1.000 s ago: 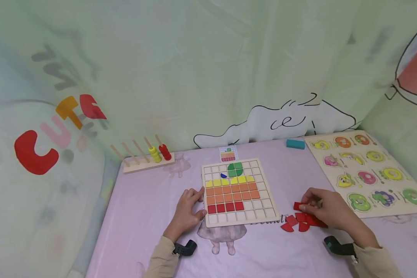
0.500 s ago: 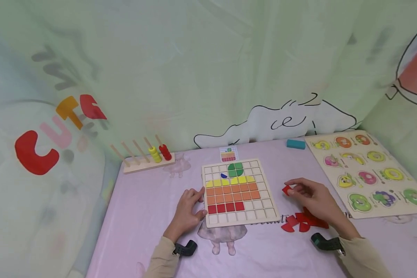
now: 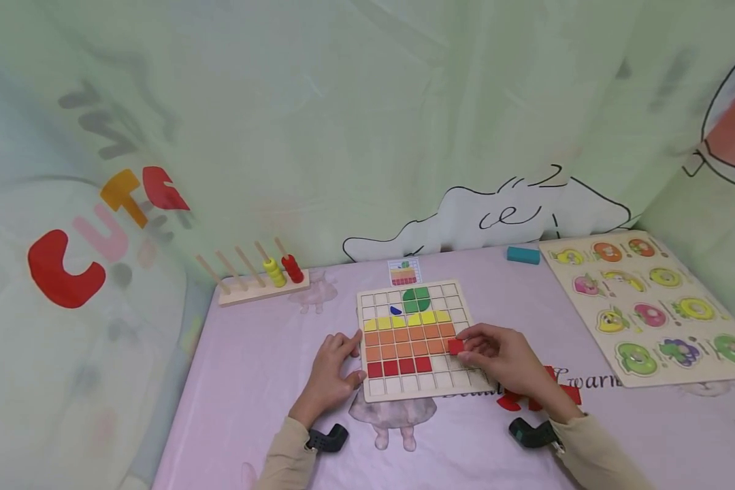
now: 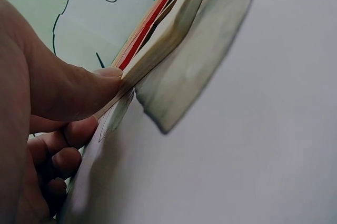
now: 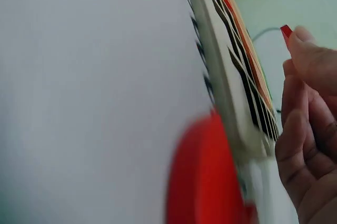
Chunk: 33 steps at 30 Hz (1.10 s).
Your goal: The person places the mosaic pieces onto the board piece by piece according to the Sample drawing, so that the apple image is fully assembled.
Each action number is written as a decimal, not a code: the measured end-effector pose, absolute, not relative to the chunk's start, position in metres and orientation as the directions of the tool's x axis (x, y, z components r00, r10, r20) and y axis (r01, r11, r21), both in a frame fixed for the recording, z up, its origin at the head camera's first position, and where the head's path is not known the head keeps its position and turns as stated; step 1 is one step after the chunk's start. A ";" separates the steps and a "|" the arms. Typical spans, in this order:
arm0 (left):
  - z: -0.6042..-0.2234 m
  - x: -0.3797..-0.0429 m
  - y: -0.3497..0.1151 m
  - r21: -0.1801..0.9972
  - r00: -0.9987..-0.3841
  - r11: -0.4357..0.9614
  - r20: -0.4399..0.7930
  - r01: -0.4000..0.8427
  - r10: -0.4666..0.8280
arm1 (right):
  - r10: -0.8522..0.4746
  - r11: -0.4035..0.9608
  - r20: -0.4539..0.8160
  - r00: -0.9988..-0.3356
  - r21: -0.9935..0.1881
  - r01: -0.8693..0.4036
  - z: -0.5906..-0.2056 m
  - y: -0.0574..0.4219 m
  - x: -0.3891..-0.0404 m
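A wooden grid board (image 3: 377, 387) lies flat, with rows of yellow, orange and red tiles, green tiles near its top and a small blue piece. My left hand (image 3: 331, 371) rests at the board's left edge, thumb and forefinger touching it at separate spots; the left wrist view has the thumb (image 4: 79, 90) against the rim. Between thumb and forefinger my right hand (image 3: 505, 354) pinches a red square tile (image 3: 456, 347), over the right end of the orange rows. Four-sided red tiles (image 3: 398, 367) fill the left part of the red row.
Loose red pieces (image 3: 569, 395) lie right of the board, partly hidden by the right forearm. Behind the board is a small pattern card (image 3: 403, 272). A peg stand with beads (image 3: 263, 289) is at left; a teal block (image 3: 523, 255) and a fruit puzzle board (image 3: 625, 340) are at right.
My right hand has picked the red square tile from the loose red pieces and carried it left, over the grid board. The left hand stays at the board's edge.
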<state>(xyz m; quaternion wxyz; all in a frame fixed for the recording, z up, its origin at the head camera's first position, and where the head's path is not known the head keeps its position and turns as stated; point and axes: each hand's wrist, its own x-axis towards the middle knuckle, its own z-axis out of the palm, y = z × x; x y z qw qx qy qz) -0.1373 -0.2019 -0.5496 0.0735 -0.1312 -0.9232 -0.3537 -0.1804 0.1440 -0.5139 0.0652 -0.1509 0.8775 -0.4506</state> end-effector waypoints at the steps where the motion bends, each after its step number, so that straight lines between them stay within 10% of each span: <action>1: -0.550 -0.137 -0.202 0.636 -0.955 0.714 0.228 0.293 0.189 | -0.336 0.551 0.028 -0.942 -0.805 -0.220 -0.514 0.141 -0.180; 33: -0.549 -0.138 -0.203 0.632 -0.953 0.715 0.230 0.299 0.196 | -0.405 0.625 0.048 -0.913 -0.714 -0.315 -0.505 0.118 -0.176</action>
